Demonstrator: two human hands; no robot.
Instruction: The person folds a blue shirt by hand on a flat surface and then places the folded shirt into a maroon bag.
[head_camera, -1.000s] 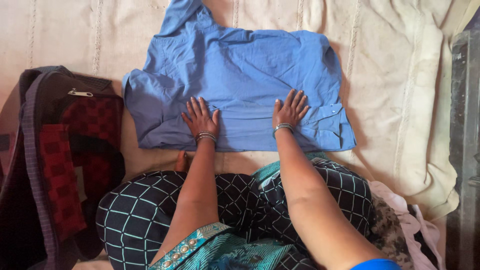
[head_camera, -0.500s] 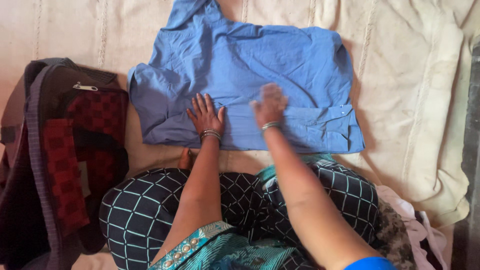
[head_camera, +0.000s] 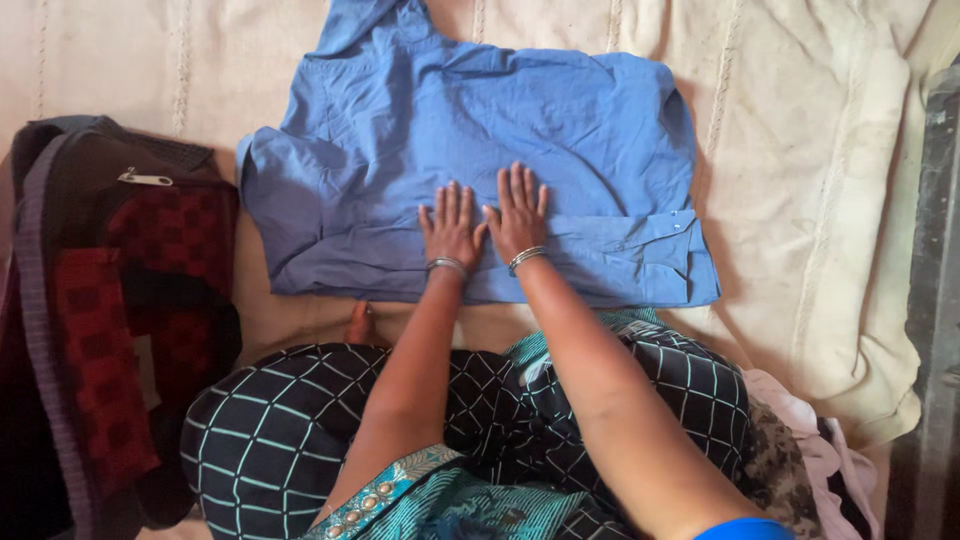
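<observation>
Both hands lie flat with fingers spread, left hand (head_camera: 452, 228) beside right hand (head_camera: 517, 213), pressing the folded blue shirt (head_camera: 480, 130) on the cream bedsheet (head_camera: 820, 200), probably to smooth its creases.

No packages, labels, signs or screens are to be seen anywhere in the head view.

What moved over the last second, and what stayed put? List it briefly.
Both hands slid inward along the near edge of the blue shirt. The right hand came in from near the cuff, and the left hand shifted toward the middle, so they now lie flat, side by side. Nothing was gripped or let go. The shirt stayed folded on the cream cloth, and the red checked bag stayed beside it.
</observation>
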